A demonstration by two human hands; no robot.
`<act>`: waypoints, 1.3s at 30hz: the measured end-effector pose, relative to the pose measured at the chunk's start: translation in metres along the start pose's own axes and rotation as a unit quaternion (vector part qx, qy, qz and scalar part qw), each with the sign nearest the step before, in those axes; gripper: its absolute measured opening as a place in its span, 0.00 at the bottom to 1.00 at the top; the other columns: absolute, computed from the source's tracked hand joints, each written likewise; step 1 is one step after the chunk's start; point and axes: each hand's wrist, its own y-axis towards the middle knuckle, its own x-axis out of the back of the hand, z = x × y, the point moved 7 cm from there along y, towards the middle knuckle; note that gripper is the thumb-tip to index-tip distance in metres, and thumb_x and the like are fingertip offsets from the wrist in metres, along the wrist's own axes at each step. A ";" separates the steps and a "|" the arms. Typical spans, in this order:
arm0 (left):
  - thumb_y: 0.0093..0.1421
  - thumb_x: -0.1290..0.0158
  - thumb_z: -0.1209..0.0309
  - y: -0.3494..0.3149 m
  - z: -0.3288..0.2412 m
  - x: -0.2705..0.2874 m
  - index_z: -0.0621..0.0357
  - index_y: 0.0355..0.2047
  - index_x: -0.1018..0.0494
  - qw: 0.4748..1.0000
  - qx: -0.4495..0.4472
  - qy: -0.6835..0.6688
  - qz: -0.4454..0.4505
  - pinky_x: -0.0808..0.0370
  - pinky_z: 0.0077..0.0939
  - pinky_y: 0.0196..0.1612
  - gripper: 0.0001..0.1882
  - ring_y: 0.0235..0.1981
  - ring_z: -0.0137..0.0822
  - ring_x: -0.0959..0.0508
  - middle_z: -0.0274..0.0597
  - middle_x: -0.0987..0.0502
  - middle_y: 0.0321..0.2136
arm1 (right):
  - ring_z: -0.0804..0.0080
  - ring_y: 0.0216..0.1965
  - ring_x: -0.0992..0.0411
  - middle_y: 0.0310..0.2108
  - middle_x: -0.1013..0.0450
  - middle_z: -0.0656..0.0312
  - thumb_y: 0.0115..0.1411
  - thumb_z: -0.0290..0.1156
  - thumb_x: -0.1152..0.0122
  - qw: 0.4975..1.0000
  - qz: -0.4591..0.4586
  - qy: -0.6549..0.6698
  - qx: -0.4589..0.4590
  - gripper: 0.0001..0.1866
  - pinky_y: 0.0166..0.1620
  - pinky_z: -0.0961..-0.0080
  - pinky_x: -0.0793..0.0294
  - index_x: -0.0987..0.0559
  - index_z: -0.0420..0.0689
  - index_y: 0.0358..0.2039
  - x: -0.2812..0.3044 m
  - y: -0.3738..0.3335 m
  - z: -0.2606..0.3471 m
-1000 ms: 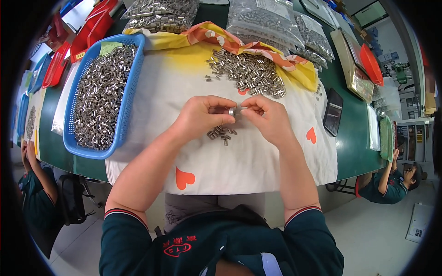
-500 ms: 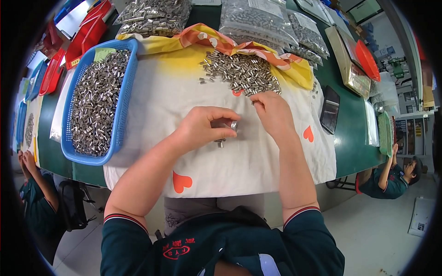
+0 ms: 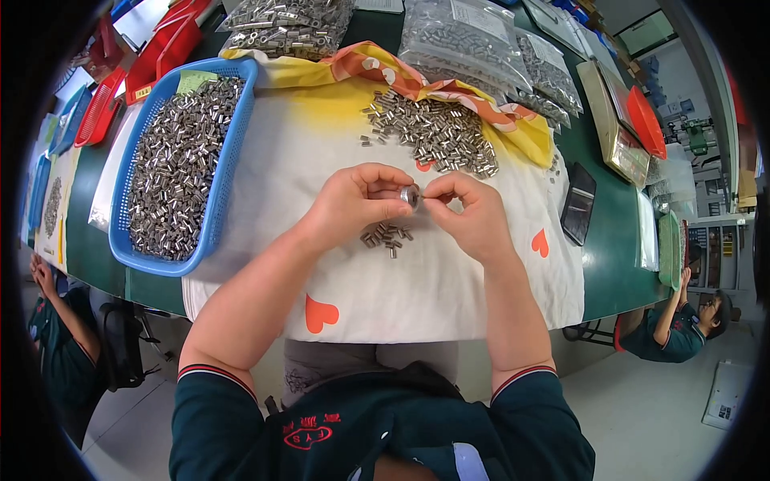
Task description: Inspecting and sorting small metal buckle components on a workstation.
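My left hand [image 3: 353, 202] grips a short, round metal ring [image 3: 410, 196] with a dark hole. The fingers of my right hand [image 3: 467, 210] are pinched together against its open face, with a small metal sleeve between them, mostly hidden. Below the ring, a small group of metal sleeves [image 3: 387, 236] lies on the white cloth [image 3: 385, 297]. Farther off, a larger pile of the same silvery sleeves [image 3: 445, 132] spreads before the cloth's folded yellow and orange edge.
A blue basket [image 3: 215, 204] full of sleeves stands at the left. Bags of metal parts [image 3: 461, 40] line the back. A dark phone [image 3: 578, 204] lies at the right on the green table [image 3: 613, 256]. Other people sit at both sides.
My right hand has come from the near edge of the pile, left and toward me, to the ring. My left hand has lifted slightly away, uncovering more loose sleeves. The head view has shifted slightly.
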 end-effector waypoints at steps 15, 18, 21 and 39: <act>0.49 0.46 0.82 0.000 0.005 0.003 0.69 0.39 0.30 0.993 0.010 0.111 -0.027 0.27 0.15 0.34 0.14 0.30 0.24 0.25 0.39 0.24 0.30 | 0.65 0.25 0.31 0.21 0.31 0.60 0.42 0.21 0.44 0.968 -0.060 -0.194 0.148 0.03 0.28 0.73 0.31 0.28 0.40 0.21 -0.010 -0.008 0.023; 0.49 0.46 0.81 -0.001 0.001 0.001 0.68 0.39 0.29 0.989 0.019 0.146 -0.029 0.28 0.14 0.32 0.14 0.28 0.22 0.26 0.37 0.24 0.28 | 0.66 0.25 0.31 0.22 0.30 0.60 0.43 0.21 0.44 0.969 -0.055 -0.193 0.145 0.02 0.27 0.74 0.31 0.28 0.40 0.20 -0.012 -0.008 0.021; 0.47 0.42 0.77 -0.002 0.002 0.001 0.64 0.38 0.27 0.993 0.041 0.108 -0.015 0.28 0.14 0.33 0.15 0.29 0.21 0.27 0.35 0.24 0.27 | 0.70 0.24 0.31 0.22 0.30 0.61 0.45 0.22 0.44 0.993 -0.031 -0.083 0.080 0.02 0.27 0.75 0.31 0.28 0.39 0.20 -0.009 -0.006 0.016; 0.48 0.45 0.81 -0.004 0.004 -0.011 0.63 0.38 0.27 0.985 0.056 0.154 0.051 0.30 0.12 0.32 0.15 0.28 0.19 0.28 0.32 0.26 0.27 | 0.66 0.25 0.30 0.23 0.29 0.59 0.47 0.27 0.43 0.960 -0.136 -0.235 -0.061 0.05 0.31 0.73 0.31 0.25 0.41 0.26 0.039 0.013 -0.037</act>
